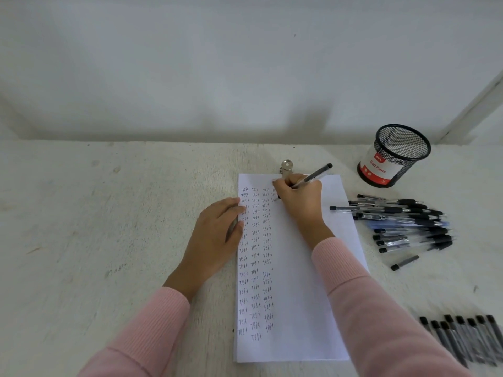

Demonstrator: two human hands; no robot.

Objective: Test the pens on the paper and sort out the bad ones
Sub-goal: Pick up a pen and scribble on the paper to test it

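A white sheet of paper lies on the table, with columns of the handwritten word "test" down its left half. My right hand grips a clear pen with a black cap end, its tip on the paper near the top of a fourth column. My left hand lies flat with its fingers on the paper's left edge. A heap of pens lies to the right of the paper. A second row of pens lies at the lower right.
A black mesh pen cup with a red and white "Ball Pens" label stands at the back right. A metal clip sits at the paper's top edge. One pen lies apart below the heap. A white wall stands behind the table.
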